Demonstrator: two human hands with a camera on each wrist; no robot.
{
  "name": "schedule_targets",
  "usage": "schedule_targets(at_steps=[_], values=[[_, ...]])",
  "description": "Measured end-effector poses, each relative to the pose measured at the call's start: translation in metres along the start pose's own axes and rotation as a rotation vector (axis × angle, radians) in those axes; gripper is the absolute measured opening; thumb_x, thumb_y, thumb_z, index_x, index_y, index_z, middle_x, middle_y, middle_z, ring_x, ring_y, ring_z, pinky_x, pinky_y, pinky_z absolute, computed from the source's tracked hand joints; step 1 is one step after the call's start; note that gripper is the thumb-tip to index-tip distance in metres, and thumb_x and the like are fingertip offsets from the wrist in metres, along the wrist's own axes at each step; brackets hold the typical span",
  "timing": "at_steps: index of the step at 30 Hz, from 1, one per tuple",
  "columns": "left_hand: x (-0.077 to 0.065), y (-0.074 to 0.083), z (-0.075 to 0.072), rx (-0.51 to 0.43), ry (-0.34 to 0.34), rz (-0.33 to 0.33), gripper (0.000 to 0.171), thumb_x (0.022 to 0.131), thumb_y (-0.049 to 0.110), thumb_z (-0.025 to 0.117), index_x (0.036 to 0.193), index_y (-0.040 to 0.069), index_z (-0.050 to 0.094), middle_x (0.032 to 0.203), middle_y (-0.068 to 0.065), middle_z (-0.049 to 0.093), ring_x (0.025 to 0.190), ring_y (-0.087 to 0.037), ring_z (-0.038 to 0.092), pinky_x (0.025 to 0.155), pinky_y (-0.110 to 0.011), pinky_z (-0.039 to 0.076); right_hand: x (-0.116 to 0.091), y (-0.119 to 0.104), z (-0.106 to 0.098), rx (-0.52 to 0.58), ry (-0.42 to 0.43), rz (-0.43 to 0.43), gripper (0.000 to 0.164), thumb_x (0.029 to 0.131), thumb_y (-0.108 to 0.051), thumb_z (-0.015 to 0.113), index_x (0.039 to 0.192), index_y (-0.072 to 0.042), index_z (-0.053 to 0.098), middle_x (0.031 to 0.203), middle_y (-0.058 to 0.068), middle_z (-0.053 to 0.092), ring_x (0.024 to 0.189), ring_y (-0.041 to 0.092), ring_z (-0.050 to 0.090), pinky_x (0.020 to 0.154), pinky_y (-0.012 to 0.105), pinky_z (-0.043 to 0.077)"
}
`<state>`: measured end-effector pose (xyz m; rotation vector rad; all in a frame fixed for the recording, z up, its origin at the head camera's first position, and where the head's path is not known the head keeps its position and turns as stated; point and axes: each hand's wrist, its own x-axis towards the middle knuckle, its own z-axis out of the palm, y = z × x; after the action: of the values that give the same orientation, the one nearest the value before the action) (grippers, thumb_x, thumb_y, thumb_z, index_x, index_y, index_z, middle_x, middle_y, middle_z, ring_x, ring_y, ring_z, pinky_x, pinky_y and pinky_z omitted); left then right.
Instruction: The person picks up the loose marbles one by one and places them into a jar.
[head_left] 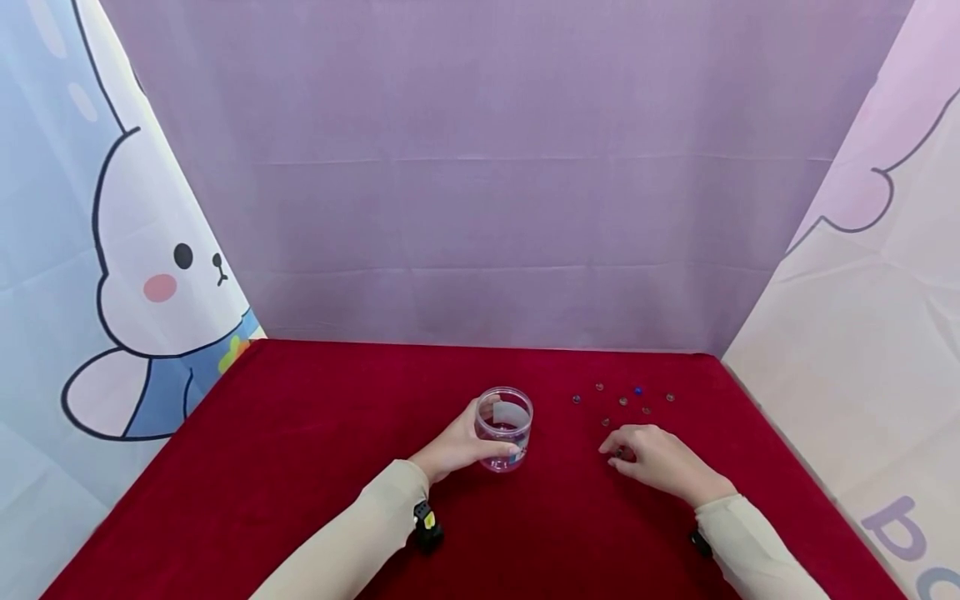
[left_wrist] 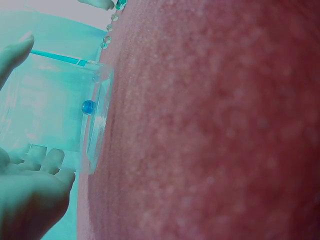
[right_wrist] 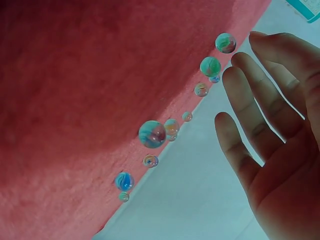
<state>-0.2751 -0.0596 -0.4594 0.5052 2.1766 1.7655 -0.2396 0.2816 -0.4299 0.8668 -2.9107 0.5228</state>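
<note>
My left hand [head_left: 459, 443] grips a clear plastic jar [head_left: 513, 427] from its left side, thumb in front and other fingers behind. The jar stands upright at or near the tabletop. Through its wall near the base, the left wrist view shows a blue marble [left_wrist: 88, 107]. To the right, my right hand [head_left: 663, 461] is low over the cloth with loosely bent fingers and nothing visibly held. A swirled marble [right_wrist: 225, 43] is close by its fingertips, beside a green marble [right_wrist: 210, 66]. Several more glass marbles, one blue [head_left: 638, 391], lie scattered beyond this hand.
A red cloth [head_left: 315, 433] covers the table. Behind it hangs a plain purple curtain [head_left: 480, 208]. Printed cloth panels stand on both sides, the left one with a cartoon animal [head_left: 161, 250]. Each wrist carries a small black device, such as the left camera [head_left: 428, 529].
</note>
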Motion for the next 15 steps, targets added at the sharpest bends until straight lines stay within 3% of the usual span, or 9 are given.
schedule_targets(at_steps=[15], values=[[0.0000,-0.0001,-0.0004,0.012,0.007,-0.011,0.095,0.081,0.036,0.086,0.154,0.017,0.028,0.151,-0.004,0.038,0.132,-0.028,0.042,0.105,-0.051,0.042,0.0028,0.0061,0.0053,0.059,-0.040,0.019,0.020,0.085,-0.007,0.079,0.104,-0.012,0.076,0.098,-0.005,0.069,0.083,0.011,0.062,0.073,0.028,0.055]])
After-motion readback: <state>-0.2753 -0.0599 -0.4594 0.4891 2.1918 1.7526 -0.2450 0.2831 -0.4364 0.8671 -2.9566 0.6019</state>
